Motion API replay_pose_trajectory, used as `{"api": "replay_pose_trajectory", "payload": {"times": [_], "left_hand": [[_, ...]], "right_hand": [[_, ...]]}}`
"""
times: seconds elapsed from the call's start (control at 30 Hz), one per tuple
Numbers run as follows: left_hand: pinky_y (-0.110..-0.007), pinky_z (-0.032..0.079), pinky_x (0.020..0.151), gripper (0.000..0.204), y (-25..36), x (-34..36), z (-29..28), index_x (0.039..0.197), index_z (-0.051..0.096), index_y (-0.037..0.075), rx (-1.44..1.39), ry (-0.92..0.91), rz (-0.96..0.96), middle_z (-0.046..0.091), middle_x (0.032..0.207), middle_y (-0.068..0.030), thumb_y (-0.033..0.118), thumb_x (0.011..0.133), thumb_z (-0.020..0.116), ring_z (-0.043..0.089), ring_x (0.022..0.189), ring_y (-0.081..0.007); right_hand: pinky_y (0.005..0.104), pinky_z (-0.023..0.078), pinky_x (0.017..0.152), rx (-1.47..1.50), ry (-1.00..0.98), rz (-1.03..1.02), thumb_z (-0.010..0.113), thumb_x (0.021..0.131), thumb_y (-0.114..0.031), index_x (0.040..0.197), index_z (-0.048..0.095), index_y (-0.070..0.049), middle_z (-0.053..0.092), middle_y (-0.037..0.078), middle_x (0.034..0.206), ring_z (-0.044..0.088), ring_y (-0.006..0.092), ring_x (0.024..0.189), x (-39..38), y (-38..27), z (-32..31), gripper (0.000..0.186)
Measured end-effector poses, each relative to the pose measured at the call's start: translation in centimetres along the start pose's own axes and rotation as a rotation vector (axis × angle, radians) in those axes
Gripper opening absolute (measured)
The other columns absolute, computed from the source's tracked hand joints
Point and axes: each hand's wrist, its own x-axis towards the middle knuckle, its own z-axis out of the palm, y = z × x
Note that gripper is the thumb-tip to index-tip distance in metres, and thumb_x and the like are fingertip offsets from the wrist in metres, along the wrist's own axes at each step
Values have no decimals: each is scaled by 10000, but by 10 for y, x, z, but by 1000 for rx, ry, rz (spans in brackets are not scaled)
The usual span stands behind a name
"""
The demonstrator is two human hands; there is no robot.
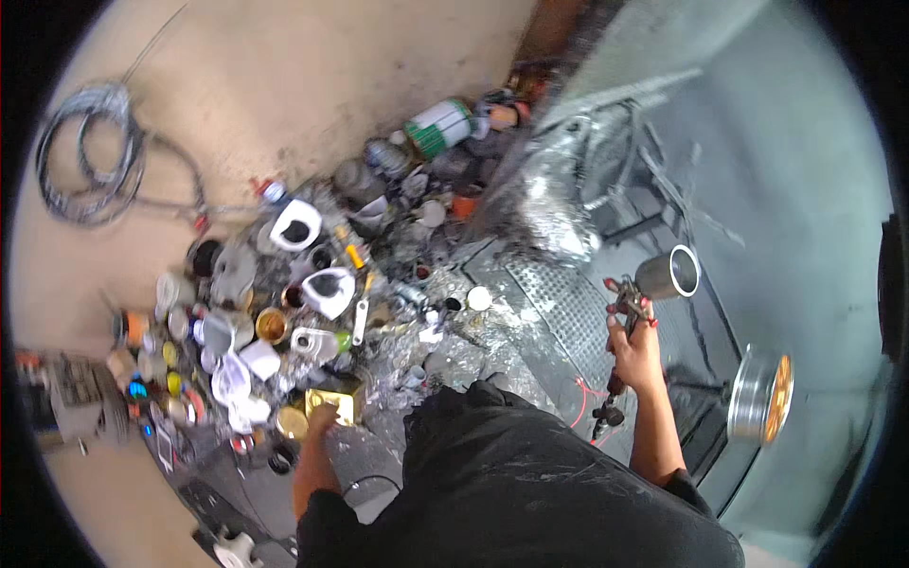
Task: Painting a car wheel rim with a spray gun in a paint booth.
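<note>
My right hand (635, 355) is closed around the handle of a paint spray gun (625, 301), held out at the right. A silver metal cup (668, 273) sits on the gun, and a dark fitting (609, 415) hangs below the handle. My left hand (323, 419) is low at the left, over or against a gold square tin (342, 407). Its fingers are small and blurred, so their grip does not show. Beside that hand is a round tan lid or can (292, 423).
Paint-smeared cups, cans and white jugs (295, 225) crowd the left and middle. A coiled hose (90, 151) hangs on the left wall. At right, a wheel rim (748, 393) with a gold face stands on a support. A thin red hose (581, 402) trails below the gun.
</note>
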Motion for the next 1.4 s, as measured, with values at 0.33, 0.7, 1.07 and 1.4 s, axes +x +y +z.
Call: {"api": "replay_pose_trajectory", "payload": {"times": [0.33,0.7,1.07,1.4], "left_hand": [[-447,565,888,440,186,-81,266,1245,670,11,987,-236,878,743,1150,-217,334,946,688,730,1051,-362],[-404,553,934,499,263,-158,422,1347,619,16,1136,-635,853,718,1259,-166,303,949,706,714,1065,-298],[-370,507,985,450,219,-197,552,1292,717,56,1350,-679,552,745,1259,-98,380,989,638,657,1090,-155],[-350,558,819,228,257,-239,829,1099,801,90,1709,-772,932,793,957,-122,225,928,735,738,854,-205]], "right_hand": [[317,419,537,92,231,72,618,1023,-87,1413,388,-33,523,3,756,469,108,597,-21,13,-60,456],[303,464,554,206,153,-17,473,1052,-18,1286,440,-9,585,62,938,546,110,640,-38,103,-87,236],[552,522,819,94,85,-190,604,983,-133,1160,512,19,639,296,981,646,504,957,-43,227,-181,250],[511,537,907,68,368,211,618,978,-161,1304,493,16,670,260,1095,657,469,1059,-152,366,-305,391]]}}
